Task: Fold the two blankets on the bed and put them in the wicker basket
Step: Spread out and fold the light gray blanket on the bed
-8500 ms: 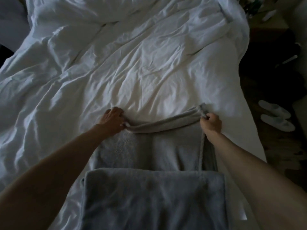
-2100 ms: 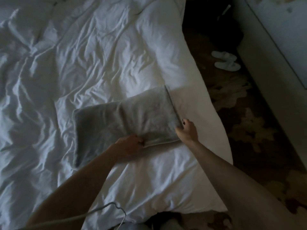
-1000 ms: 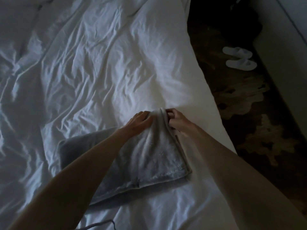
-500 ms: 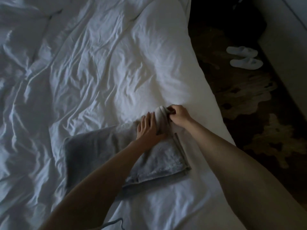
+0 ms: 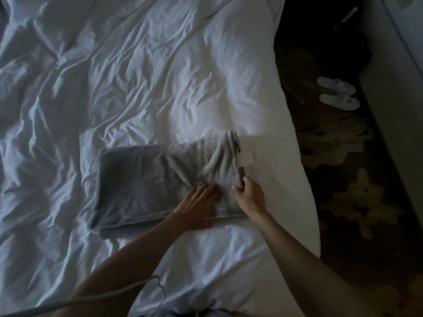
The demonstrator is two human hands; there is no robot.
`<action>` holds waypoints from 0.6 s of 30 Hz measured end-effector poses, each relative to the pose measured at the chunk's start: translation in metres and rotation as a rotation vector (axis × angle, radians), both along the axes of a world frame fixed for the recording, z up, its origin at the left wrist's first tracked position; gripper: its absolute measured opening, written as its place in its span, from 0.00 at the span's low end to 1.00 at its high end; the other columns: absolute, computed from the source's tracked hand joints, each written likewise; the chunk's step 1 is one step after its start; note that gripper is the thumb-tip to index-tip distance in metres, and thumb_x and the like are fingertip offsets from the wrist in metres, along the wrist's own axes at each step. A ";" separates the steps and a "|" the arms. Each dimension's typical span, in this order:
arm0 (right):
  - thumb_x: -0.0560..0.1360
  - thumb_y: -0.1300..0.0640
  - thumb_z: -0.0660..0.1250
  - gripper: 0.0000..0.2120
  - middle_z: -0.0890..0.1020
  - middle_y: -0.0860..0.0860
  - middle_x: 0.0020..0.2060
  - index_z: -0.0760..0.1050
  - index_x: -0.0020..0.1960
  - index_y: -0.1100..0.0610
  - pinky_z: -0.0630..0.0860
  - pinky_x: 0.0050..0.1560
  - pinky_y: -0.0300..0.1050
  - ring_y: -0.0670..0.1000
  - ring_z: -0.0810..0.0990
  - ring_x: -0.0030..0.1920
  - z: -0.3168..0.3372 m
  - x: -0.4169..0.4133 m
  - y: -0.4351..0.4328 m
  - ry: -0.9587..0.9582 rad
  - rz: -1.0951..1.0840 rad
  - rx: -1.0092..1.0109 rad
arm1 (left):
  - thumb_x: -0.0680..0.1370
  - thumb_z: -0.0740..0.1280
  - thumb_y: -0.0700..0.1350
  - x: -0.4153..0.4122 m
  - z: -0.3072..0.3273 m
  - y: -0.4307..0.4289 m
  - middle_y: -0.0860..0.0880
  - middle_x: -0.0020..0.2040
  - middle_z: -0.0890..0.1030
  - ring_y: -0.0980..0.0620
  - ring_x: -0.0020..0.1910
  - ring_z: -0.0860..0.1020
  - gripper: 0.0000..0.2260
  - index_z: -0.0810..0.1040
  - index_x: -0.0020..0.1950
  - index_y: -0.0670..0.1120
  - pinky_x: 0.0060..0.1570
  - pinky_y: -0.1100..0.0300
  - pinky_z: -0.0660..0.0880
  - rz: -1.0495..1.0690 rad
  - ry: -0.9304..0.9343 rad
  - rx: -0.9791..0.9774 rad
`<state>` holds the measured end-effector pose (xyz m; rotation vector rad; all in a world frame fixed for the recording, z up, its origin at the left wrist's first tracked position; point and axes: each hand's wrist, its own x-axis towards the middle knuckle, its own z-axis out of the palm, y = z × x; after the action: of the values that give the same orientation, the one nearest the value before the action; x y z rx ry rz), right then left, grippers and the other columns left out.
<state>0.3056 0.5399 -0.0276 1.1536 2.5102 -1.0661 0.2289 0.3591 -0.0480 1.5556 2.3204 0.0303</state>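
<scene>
nearest you, a thin pale cable [image 5: 158,280] curls over the foot of the bed. just beyond it your left grip [image 5: 196,202] lies flat with fingers straight. it presses on the near right part of the soft grey fleece blanket [image 5: 137,184] and has hold of nothing. beside it your right grip [image 5: 249,195] is curled, fingers and thumb pinching the blanket's right edge where the layers bunch up.

the blanket rests on the rumpled white duvet [image 5: 183,76], close to the bed's right side, folded into a thick oblong. its left half lies flat and square. its right half is ridged and twisted, with a small white label [image 5: 246,159] poking out.

by my reading, this blanket is most of the way folded, and the right end wants smoothing or one more fold before you lift it. only one blanket shows, so i cannot tell how the second stands. the wicker basket is out of view, so carrying both there looks like it remains.

farther off, a pair of white slippers [image 5: 338,101] sits on the dark patterned carpet [image 5: 343,179].
</scene>
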 end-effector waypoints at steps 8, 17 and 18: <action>0.70 0.61 0.66 0.21 0.75 0.60 0.59 0.73 0.62 0.59 0.72 0.51 0.55 0.63 0.74 0.59 0.018 0.013 -0.026 0.075 0.089 0.463 | 0.76 0.58 0.58 -0.002 0.015 -0.057 0.47 0.75 0.65 0.45 0.71 0.68 0.29 0.65 0.75 0.49 0.66 0.50 0.71 0.277 -0.287 0.049; 0.70 0.28 0.56 0.41 0.52 0.57 0.78 0.58 0.77 0.47 0.48 0.69 0.73 0.62 0.49 0.77 -0.041 -0.092 -0.025 0.048 0.724 0.760 | 0.72 0.57 0.72 -0.140 -0.025 -0.135 0.45 0.79 0.52 0.40 0.78 0.49 0.37 0.52 0.78 0.60 0.70 0.32 0.53 0.595 0.134 -0.066; 0.68 0.26 0.55 0.42 0.51 0.57 0.78 0.57 0.77 0.45 0.51 0.68 0.74 0.61 0.48 0.78 -0.058 -0.088 -0.022 0.015 0.693 0.756 | 0.71 0.53 0.74 -0.143 -0.041 -0.150 0.46 0.79 0.50 0.41 0.78 0.49 0.38 0.50 0.77 0.61 0.70 0.32 0.53 0.608 0.134 -0.076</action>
<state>0.2172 0.5182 -0.0858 0.2688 3.0274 0.0605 0.0863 0.2089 -0.0894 0.7888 2.7752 -0.0137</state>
